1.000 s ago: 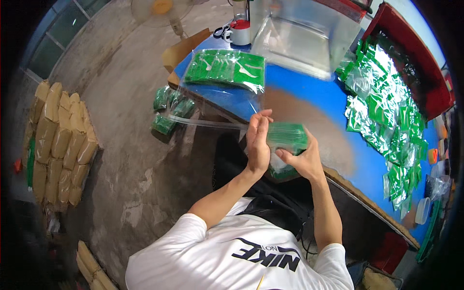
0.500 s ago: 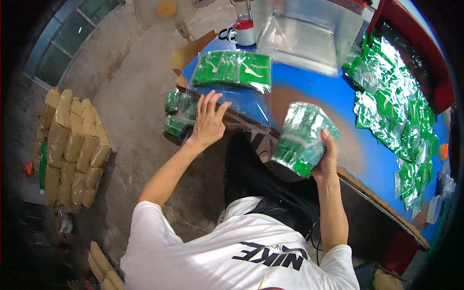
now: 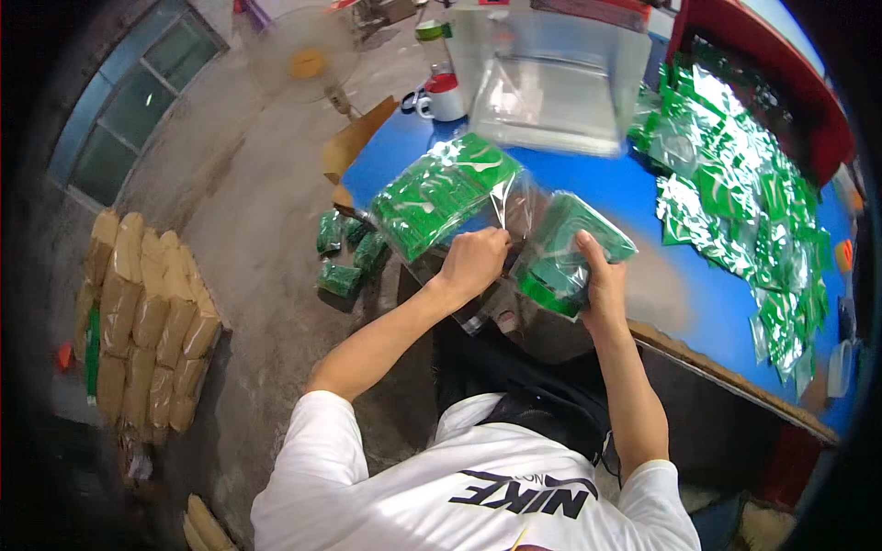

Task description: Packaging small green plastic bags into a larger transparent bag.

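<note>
My left hand (image 3: 474, 264) is closed on the loose edge of a clear plastic bag (image 3: 517, 207). Inside that bag, rows of green packets (image 3: 446, 188) lie near the table's left end. In my right hand (image 3: 602, 285) is a stack of flat green packets (image 3: 565, 253) in shiny film, thumb on top and fingers beneath. The stack is tilted over the table's front edge, close beside the bag's mouth.
Loose green packets (image 3: 735, 184) are heaped on the right of the blue table (image 3: 588, 174). A pile of clear bags (image 3: 547, 106) and a white mug (image 3: 443, 99) stand at the back. Wrapped green bundles (image 3: 342, 278) and brown paper packages (image 3: 147, 321) sit on the floor at left.
My left hand has moved right and closed on the bag's edge. The filled bag has turned and shifted toward me. The stack in my right hand has squared up.
</note>
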Motion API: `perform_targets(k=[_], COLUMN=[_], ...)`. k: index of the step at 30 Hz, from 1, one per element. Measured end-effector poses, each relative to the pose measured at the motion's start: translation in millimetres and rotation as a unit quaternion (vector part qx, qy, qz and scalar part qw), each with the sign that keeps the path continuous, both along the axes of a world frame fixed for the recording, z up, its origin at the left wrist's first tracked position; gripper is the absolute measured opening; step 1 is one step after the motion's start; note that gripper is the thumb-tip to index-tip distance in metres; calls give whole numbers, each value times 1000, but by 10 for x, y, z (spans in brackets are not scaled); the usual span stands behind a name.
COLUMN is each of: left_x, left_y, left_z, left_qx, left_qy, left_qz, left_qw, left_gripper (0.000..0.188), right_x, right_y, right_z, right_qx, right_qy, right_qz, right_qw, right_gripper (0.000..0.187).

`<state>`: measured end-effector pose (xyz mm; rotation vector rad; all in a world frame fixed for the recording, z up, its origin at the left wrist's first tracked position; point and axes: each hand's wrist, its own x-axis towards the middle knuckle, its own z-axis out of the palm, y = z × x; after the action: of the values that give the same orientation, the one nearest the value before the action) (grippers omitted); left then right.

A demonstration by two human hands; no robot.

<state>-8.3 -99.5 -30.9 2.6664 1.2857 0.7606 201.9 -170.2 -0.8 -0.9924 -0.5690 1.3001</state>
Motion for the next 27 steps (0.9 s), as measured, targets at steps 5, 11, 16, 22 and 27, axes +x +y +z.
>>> perform_targets(k=[5,11,16,22,27], left_x=[105,338,368,596,601], left_y=[9,-132,-185,-147,-157], left_z=[370,750,908,1059,1179], left_qx=[-7,64,103,153,183], left_qy=[-121,-109,-71,-79,-108], left_qz=[61,77,77,27,-5], left_qw=[991,989,989,985,977], left_gripper=[10,8,5,6,7], right_x=[135,72,-220,-297,-366], right_y=[44,354,532,968,1113], right_z=[59,-53,165,-56,89], right_qx=[-129,-156,-151,-85,-35], right_qy=[-19,44,113,-40,-11], right_qz=[200,270,288,348,366], right_qw=[971,949,939,933,930], right_gripper=[34,32,28,32,37])
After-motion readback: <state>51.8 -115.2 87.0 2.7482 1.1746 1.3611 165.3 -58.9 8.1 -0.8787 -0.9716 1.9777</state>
